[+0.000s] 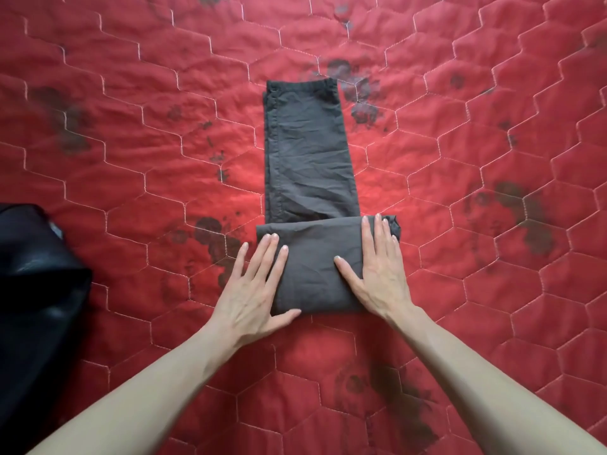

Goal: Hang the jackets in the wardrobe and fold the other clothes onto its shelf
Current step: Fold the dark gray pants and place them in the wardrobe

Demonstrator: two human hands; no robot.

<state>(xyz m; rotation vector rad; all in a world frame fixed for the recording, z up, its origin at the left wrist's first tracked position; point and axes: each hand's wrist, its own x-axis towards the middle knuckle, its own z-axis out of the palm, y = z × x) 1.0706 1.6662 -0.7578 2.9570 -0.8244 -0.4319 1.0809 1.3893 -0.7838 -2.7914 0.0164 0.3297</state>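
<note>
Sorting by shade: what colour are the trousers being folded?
Dark charcoal grey trousers, plain; the head view shows it.

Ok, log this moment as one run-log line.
step: folding trousers | left hand: flat on fold | right hand: flat on fold | dark trousers: near end folded, on red quilt | black jacket: left edge, untouched

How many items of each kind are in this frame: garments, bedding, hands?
Garments: 2, the dark grey trousers and a black garment at the left edge
Bedding: 1, the red quilt
Hands: 2, left hand, right hand
Total: 5
</note>
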